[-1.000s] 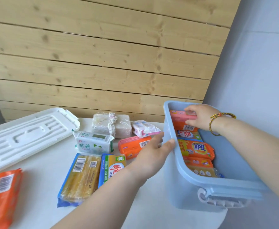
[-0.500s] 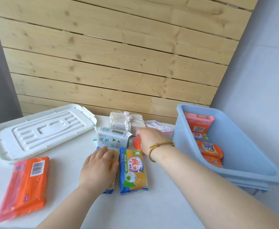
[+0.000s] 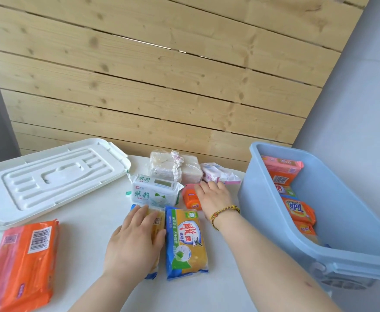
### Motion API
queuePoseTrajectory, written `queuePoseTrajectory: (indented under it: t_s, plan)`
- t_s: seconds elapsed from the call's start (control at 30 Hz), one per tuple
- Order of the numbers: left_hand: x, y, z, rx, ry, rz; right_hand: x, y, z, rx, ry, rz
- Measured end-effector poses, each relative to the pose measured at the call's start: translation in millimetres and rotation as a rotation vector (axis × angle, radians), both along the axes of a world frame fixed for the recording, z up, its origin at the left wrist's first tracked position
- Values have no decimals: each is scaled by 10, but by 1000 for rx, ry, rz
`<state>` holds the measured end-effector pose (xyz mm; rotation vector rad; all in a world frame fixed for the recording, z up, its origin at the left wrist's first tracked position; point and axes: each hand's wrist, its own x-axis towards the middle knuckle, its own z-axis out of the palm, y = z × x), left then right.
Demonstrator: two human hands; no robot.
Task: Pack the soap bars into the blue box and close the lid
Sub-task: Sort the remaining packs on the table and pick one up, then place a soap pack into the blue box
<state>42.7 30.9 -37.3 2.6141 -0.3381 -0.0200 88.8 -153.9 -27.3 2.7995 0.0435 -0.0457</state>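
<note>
Now both hands have left the blue box (image 3: 342, 221): left hand (image 3: 135, 242) flat on the yellow bar (image 3: 158, 219), right hand (image 3: 213, 197) flat over the small orange bar (image 3: 190, 198), fingers straight, nothing gripped yet. Next picks likely starting. Blue box sits right, part-filled; lid (image 3: 49, 181) off, back left.

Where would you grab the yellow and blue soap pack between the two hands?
Probably its middle, from above, thumb on one long edge and fingers on the other. The yellow and blue soap pack lies flat on the table, so only top and sides are reachable; its crimped ends look floppy. The left hand crowds its left edge.
</note>
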Motion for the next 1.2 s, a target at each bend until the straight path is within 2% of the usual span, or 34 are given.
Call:
queuePoseTrajectory:
  t_s: [0.13, 0.27, 0.43, 0.5, 0.67, 0.73, 0.83, 0.9, 1.0, 1.1, 1.2]
  plan:
    - [-3, 12, -15, 18, -1, -12, -11, -77, -26, 27, -32, 46]
    - [8, 8, -7, 0, -26, -7, -51, -94, -62, 42, -12, 1]
    - [-14, -2, -15, -1, -106, 9, -15, -98, -173, -57, -170, -2]
    - [-27, 2, -12, -27, -63, -5, 8, -96, -212, -56, -217, -25]
    - [-4, 6, 15, 7, -30, -22, -55, 34, 26, 125, -237, -43]
    - [-11, 15, 30, -1, -8, -18, -109, 111, 126, 166, -326, -30]
    - [4, 44, 10, -22, -19, -36, -215, 158, 210, 350, -444, -6]
    - [20, 71, 5, -46, -11, -27, -356, 253, 416, 421, -553, 37]
    - [-15, 44, 42, -57, -9, -7, -554, 321, 807, 589, -653, -21]
    - [-76, -62, 138, -119, -17, 9, -734, 187, 1127, 770, -610, -93]
    - [-163, -228, 276, -284, -17, -49, -845, -103, 1452, 873, -692, -107]
